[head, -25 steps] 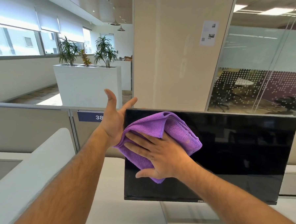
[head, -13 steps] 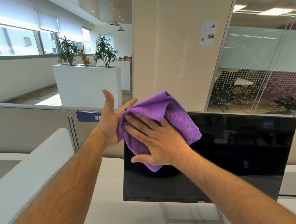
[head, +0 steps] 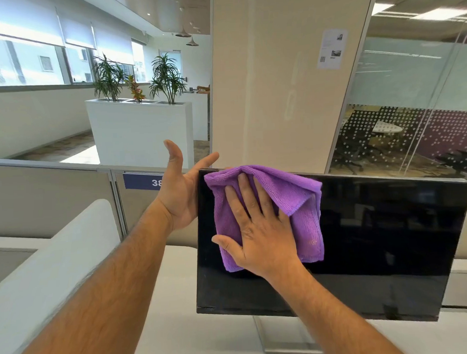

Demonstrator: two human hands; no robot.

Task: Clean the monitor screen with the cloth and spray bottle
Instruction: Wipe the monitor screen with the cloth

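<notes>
A person's left hand (head: 180, 191) braces the upper left corner of a monitor (head: 379, 237) standing on a white desk (head: 180, 328), thumb raised and most fingers hidden behind it. The right hand (head: 256, 229), fingers flat and spread, presses a rumpled purple cloth (head: 301, 200) against the upper left of the dark, glossy screen.

- You face a wide beige pillar (head: 276, 80) bearing a paper notice (head: 331, 48).
- On your left, daylight enters blind-topped windows (head: 18, 63) behind a white planter (head: 138, 133) of green plants (head: 166, 77).
- On your right, a dotted glass wall (head: 414, 129) fronts a meeting room.
- A grey partition (head: 44, 197) crosses below.
</notes>
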